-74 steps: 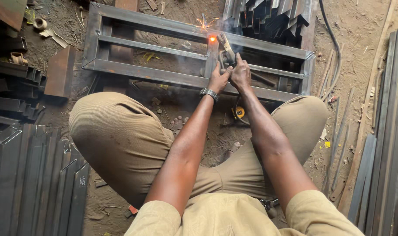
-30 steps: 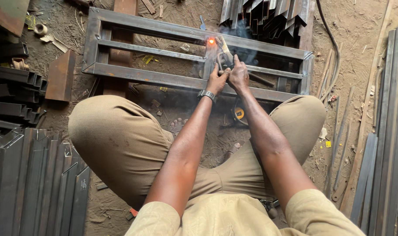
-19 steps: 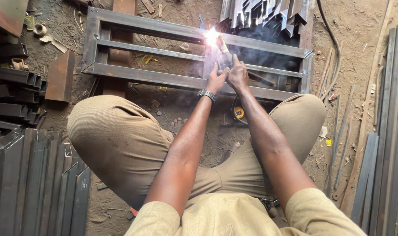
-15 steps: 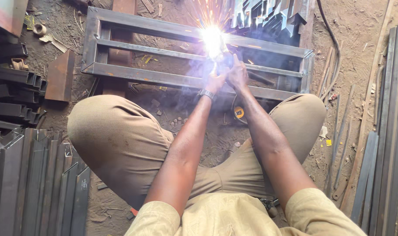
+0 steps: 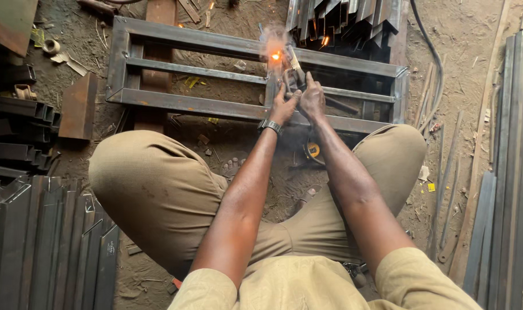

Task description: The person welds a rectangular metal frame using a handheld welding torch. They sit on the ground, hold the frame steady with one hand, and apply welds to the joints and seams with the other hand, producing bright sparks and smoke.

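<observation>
Both arms outstretched, hands [image 5: 299,97] side by side (fingers curled shut), knees wide.

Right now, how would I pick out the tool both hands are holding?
Find the grey steel frame lying on the dirt floor ahead of the knees. At its upright middle bar, the left hand and right hand grip a dark welding electrode holder. Only it ends in an orange glow.

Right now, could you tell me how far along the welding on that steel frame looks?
Looks done: the steel frame lies assembled on the ground, long rails and crossbars in place. In hand: the left hand and right hand together grip the electrode holder at the middle upright, where a weld spot glows orange. Left: I cannot tell which other joints are welded.
</observation>
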